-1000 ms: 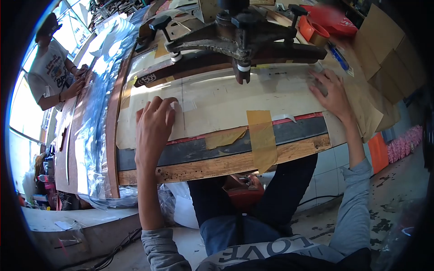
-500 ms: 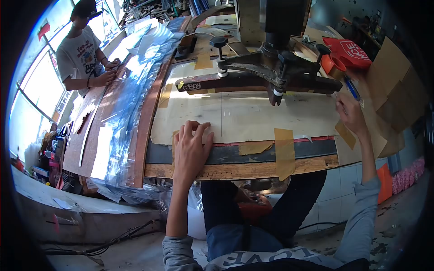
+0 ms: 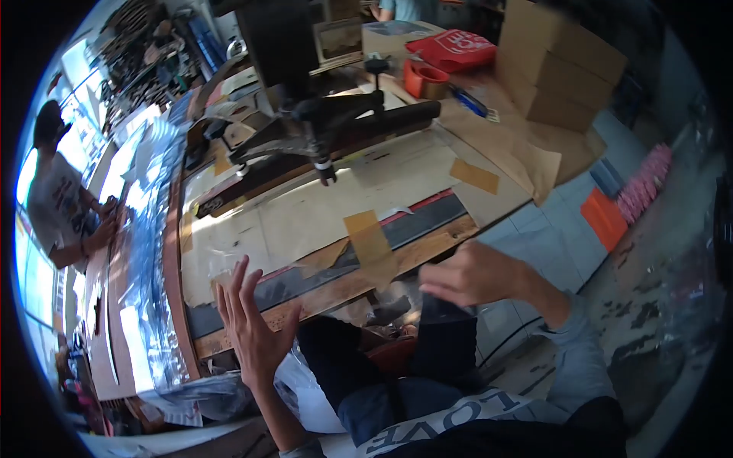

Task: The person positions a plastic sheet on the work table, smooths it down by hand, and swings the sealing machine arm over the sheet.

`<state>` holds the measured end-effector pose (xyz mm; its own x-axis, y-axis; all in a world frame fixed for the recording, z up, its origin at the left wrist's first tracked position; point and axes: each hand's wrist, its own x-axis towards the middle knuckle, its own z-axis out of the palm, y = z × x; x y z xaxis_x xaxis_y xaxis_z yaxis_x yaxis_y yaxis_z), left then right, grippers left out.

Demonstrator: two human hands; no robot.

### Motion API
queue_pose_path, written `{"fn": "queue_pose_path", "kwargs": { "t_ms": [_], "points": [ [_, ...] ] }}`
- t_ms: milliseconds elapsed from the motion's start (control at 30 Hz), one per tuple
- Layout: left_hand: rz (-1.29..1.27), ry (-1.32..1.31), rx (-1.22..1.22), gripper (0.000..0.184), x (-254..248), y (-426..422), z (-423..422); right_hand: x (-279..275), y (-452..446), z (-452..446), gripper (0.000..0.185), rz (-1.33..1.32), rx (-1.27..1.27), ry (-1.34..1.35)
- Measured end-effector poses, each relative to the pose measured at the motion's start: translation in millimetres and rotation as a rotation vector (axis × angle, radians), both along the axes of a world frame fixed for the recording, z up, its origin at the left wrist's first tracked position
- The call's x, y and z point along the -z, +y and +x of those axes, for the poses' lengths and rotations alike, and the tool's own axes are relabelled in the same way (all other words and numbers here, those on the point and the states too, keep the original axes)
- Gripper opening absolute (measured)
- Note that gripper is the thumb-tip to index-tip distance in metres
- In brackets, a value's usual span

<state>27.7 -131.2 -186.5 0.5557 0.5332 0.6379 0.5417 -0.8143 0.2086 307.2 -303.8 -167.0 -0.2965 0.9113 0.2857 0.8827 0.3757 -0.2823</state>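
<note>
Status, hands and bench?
Left hand open, fingers spread. Right hand curled, contents unclear. Pale flat sheet crossed by amber tape strip at near edge; black metal press head overhangs.

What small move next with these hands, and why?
Probably turn the right hand so its fingertips show: it is curled near the wooden edge, and I cannot tell whether it pinches anything, while the left hand is open with fingers spread.

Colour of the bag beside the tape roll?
The bag is red with white lettering; the head view shows it.
</note>
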Motion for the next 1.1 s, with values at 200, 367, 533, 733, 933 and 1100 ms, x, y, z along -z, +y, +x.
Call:
{"fn": "queue_pose_path", "kwargs": {
  "t_ms": [200,367,533,733,933,1100],
  "points": [
    [-0.354,0.319,0.342,0.033,4,-46,-27,20,31,-86,0.020,0.150,-0.175,-0.018],
    [-0.203,0.323,0.276,0.018,1,-60,-70,15,28,-108,0.041,-0.141,-0.195,0.209],
    [-0.282,0.436,0.280,0.021,-13,-85,-104,59,29,-67,0.040,-0.681,-0.439,0.608],
    [-0.063,0.423,0.255,0.019,-15,-71,-120,93,-3,-5,0.028,-1.294,-0.558,0.727],
    [-0.024,0.693,0.025,0.017,44,-74,-158,105,-62,45,0.027,-1.107,-0.253,0.867],
    [-0.654,1.054,-0.027,0.029,139,-110,-204,120,-97,-2,0.043,-0.877,0.171,0.591]
  ]
}}
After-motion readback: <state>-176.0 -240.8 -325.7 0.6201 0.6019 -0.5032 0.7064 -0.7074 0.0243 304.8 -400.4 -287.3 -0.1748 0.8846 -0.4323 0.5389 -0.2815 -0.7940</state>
